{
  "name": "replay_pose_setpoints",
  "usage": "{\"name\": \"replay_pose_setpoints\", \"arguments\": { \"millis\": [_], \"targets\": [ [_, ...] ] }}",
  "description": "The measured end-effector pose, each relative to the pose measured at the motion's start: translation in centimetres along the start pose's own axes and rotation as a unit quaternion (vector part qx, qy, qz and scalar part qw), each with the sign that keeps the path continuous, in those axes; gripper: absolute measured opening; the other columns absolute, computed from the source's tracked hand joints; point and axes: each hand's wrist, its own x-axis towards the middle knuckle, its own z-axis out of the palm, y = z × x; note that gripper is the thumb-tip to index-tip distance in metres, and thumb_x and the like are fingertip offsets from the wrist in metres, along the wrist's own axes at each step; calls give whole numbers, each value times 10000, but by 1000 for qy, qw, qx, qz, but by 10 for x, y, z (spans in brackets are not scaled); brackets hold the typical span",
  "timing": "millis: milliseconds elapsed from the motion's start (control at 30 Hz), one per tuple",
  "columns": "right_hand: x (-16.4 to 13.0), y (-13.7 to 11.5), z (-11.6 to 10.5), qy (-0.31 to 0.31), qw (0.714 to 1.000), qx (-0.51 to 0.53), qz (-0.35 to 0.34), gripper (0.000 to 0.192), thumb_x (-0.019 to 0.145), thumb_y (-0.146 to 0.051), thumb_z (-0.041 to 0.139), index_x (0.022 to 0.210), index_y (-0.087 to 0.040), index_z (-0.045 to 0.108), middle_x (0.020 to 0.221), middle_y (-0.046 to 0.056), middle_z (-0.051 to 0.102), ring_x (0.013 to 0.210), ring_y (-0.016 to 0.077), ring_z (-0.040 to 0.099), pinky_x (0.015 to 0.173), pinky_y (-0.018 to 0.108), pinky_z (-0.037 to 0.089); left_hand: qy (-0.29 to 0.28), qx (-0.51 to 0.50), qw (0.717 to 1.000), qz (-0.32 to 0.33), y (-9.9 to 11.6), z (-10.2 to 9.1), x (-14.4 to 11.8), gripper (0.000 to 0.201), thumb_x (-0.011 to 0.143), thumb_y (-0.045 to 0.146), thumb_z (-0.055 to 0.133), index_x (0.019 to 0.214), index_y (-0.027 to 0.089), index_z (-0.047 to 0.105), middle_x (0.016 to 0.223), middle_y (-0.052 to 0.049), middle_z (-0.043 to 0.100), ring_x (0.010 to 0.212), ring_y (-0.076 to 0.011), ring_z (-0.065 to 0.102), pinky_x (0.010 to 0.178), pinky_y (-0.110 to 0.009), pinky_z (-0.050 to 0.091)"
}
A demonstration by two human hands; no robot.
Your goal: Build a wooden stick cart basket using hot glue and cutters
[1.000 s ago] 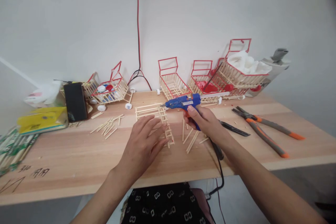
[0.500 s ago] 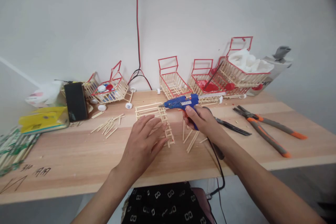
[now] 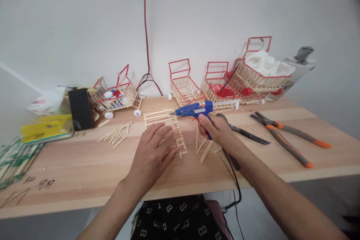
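Both forearms reach forward from the lower edge of the view, bare to the elbow. The left hand (image 3: 153, 150) lies palm down with fingers spread and nearly straight, pointing up and to the right. The right hand (image 3: 216, 129) is closed in a grip, knuckles up, thumb on the near side, its wrist angled inward toward the left hand, just apart from it.

On the long wooden table (image 3: 70, 165), the blue glue gun (image 3: 194, 110) hovers behind the pale stick lattice frame (image 3: 171, 127), orange-handled metal pliers (image 3: 287, 138) far right.
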Motion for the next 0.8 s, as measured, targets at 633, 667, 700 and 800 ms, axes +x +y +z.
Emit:
{"name": "replay_pose_setpoints", "arguments": {
  "millis": [633,667,700,800],
  "targets": [
    [-4,-7,0,26,993,-112,-27,577,950,-697,284,619,-246,425,505,12,510,533,172,525,573,300,371,-10,-2,1000,-4,0,-1,1,271,922,220,619,1193,211,622,1247,-91,640,1266,-281,515,1051,-528,480],
    [-5,-6,0,27,993,-114,-28,574,954,-689,283,619,-246,425,506,12,511,535,173,526,573,301,369,-10,-3,1000,-4,0,-1,0,277,922,221,620,1198,213,620,1250,-90,639,1268,-280,514,1052,-530,479],
    [-5,-6,0,28,992,-117,-30,572,958,-684,282,619,-246,425,506,12,512,536,174,527,572,300,366,-10,-3,1000,-5,0,-1,0,282,921,222,622,1203,214,618,1253,-90,638,1270,-279,512,1053,-530,478],
    [-5,-7,0,30,991,-130,-34,574,960,-683,271,621,-246,423,506,13,515,538,174,527,567,301,357,-9,-4,1000,-2,0,0,0,290,919,214,625,1208,200,613,1257,-96,634,1273,-279,505,1056,-528,476]
  ]
}}
